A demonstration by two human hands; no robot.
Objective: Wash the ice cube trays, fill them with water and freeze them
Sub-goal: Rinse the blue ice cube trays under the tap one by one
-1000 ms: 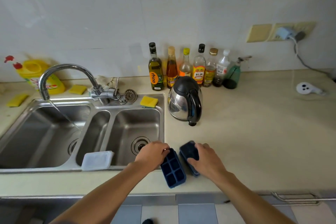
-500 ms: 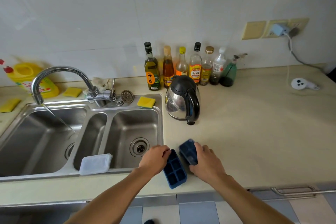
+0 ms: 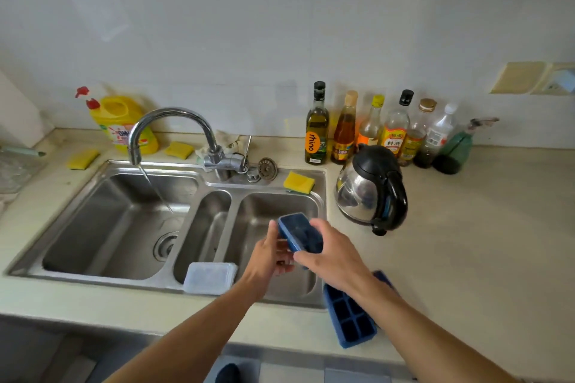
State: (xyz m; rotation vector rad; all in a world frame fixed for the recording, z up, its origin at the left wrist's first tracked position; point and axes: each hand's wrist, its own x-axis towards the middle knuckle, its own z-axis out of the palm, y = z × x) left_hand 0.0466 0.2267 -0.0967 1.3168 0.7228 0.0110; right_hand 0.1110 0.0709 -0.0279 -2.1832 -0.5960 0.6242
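A dark blue ice cube tray (image 3: 298,229) is held in the air over the right sink basin (image 3: 273,205). My right hand (image 3: 334,260) grips it from the right, fingers over its top. My left hand (image 3: 269,255) holds its left side, thumb up along the edge and fingers curled beneath. A second blue ice cube tray (image 3: 348,319) lies open side up on the counter, right of the sink's front corner. A blue edge (image 3: 384,277) shows behind my right forearm. The faucet (image 3: 169,121) runs a thin stream into the left basin (image 3: 102,227).
A translucent white lid (image 3: 210,277) rests on the sink's front rim. A kettle (image 3: 371,188) stands right of the sink, with several bottles (image 3: 373,127) behind it. A yellow sponge (image 3: 299,182) lies on the sink's back ledge. A yellow detergent jug (image 3: 121,121) stands far left.
My right hand lifted its tray off the counter and carried it left over the right basin. My left hand let go of the other tray and took hold of the lifted one.
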